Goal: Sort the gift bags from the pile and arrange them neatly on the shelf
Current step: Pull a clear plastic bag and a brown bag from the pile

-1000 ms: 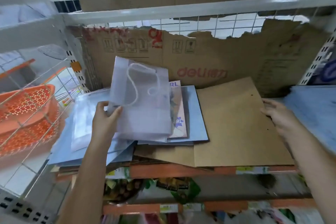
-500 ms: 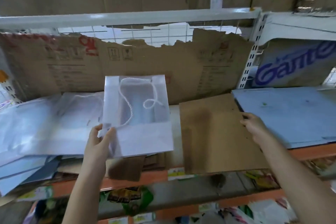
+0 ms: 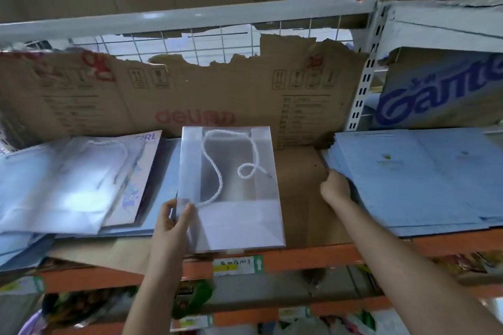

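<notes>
You are holding a translucent white gift bag [image 3: 231, 190] with a white rope handle flat above the orange shelf edge [image 3: 313, 255]. Your left hand [image 3: 174, 223] pinches its lower left corner. Your right hand [image 3: 336, 186] touches the brown cardboard sheet [image 3: 302, 198] beside a blue stack [image 3: 413, 177]; its grip seems loose, but I cannot tell. More bags [image 3: 76, 182] lie piled left.

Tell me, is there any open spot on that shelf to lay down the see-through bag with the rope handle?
The freest patch is the brown cardboard sheet, between the translucent bag in the left hand and the blue stack that the right hand touches. Left of the bag it is crowded: the pile of pale bags overlaps to the shelf's front edge.
</notes>
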